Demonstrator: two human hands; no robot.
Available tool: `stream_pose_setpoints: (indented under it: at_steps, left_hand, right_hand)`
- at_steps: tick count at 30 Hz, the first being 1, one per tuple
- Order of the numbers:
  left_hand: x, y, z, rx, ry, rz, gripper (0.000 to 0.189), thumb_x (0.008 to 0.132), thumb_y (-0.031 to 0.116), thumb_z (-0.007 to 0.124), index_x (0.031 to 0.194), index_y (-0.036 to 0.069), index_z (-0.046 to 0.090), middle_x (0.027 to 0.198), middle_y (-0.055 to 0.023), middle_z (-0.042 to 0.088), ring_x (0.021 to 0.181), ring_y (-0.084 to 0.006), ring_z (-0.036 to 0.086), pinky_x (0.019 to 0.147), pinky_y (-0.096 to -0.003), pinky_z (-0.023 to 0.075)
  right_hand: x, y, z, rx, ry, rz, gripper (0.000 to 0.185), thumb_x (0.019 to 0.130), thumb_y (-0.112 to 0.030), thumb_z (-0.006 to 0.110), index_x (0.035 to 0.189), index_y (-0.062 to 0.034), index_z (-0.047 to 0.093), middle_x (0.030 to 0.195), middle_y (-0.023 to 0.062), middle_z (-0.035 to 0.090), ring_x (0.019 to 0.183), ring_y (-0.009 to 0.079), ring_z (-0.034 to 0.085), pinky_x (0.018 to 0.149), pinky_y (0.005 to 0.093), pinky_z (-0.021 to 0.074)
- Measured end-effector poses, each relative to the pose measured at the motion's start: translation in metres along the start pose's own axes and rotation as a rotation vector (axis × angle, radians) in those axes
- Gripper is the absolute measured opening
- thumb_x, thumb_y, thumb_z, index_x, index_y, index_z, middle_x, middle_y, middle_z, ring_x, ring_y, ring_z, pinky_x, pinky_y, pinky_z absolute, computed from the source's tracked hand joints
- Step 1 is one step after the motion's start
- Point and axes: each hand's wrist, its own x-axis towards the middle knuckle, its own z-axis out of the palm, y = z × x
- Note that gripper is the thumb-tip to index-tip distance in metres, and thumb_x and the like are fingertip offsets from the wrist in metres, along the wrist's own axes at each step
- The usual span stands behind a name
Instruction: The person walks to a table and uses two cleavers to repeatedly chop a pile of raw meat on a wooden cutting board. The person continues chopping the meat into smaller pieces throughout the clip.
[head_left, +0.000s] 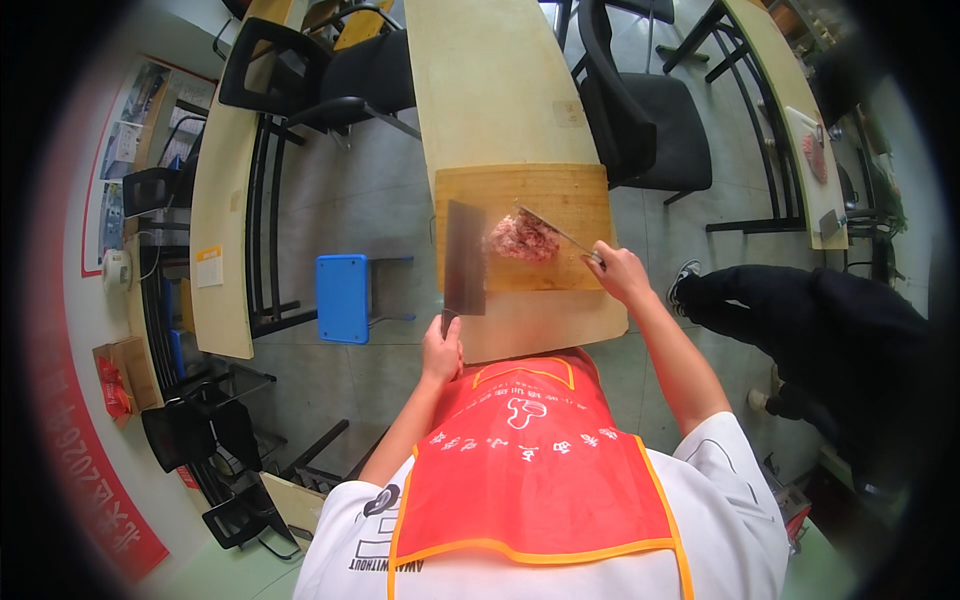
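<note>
A mound of minced raw meat (525, 237) lies on a wooden chopping board (517, 182) across the light-topped table. My left hand (444, 349) grips the dark handle of a broad cleaver (466, 259), whose blade extends over the board's left side, beside the meat. In my right hand (621, 271) is the handle of a second blade (553, 226), seen nearly edge-on and slanting to the upper left, with its far end at the top of the meat. Small meat bits are scattered on the board.
Black chairs (664, 127) flank the table (491, 82) further off. A blue stool (342, 298) stands to the left. On the right is a person in dark clothes (817, 330), near another table holding a white board (831, 202) with meat and a cleaver.
</note>
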Motion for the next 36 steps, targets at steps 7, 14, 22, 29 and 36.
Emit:
stream_pose_setpoints:
  at_steps: [7,14,22,29,36]
  left_hand:
    - [0.004,0.003,0.003,-0.007,0.016,0.023,0.024,0.104,0.027,0.052,0.091,0.007,0.048,0.049,-0.0027,0.048,0.032,-0.0135,0.044,0.03,-0.0309,0.0334]
    - [0.01,0.002,0.015,0.074,0.069,0.018,0.024,0.103,0.028,0.053,0.091,0.008,0.048,0.049,-0.0022,0.047,0.032,-0.0132,0.044,0.03,-0.0311,0.0335]
    - [0.01,0.009,0.006,0.019,0.039,0.027,0.025,0.103,0.029,0.053,0.091,0.007,0.048,0.049,-0.002,0.047,0.032,-0.0131,0.045,0.03,-0.0309,0.0341]
    - [0.012,0.004,0.01,0.041,0.026,0.027,0.025,0.103,0.028,0.054,0.091,0.006,0.049,0.049,-0.0027,0.048,0.034,-0.0135,0.047,0.031,-0.0311,0.0357]
    - [0.015,0.001,0.019,0.028,0.044,0.014,0.025,0.102,0.028,0.055,0.091,0.006,0.051,0.05,-0.0029,0.049,0.035,-0.0139,0.047,0.033,-0.0319,0.0352]
  right_hand:
    - [-0.02,-0.01,-0.011,0.185,0.1,0.184,0.036,0.094,-0.043,0.061,0.09,-0.0082,0.057,0.076,0.021,0.067,0.076,0.0448,0.065,0.063,0.053,0.0499]
    - [-0.025,-0.034,0.011,0.093,0.02,0.091,0.033,0.093,-0.04,0.064,0.089,-0.0084,0.058,0.075,0.0199,0.067,0.073,0.0443,0.064,0.062,0.0528,0.0496]
    - [-0.053,-0.02,-0.016,-0.067,-0.051,0.026,0.035,0.094,-0.043,0.062,0.087,-0.0091,0.055,0.074,0.0182,0.067,0.072,0.0423,0.065,0.061,0.0523,0.0499]
    - [-0.057,-0.03,-0.014,0.112,0.091,0.074,0.036,0.093,-0.042,0.063,0.087,-0.008,0.056,0.073,0.0185,0.066,0.072,0.0427,0.064,0.061,0.0516,0.0488]
    - [-0.047,-0.053,0.017,0.407,-0.058,0.194,0.04,0.095,-0.041,0.064,0.083,-0.0045,0.054,0.07,0.021,0.063,0.069,0.0427,0.063,0.058,0.0511,0.0456]
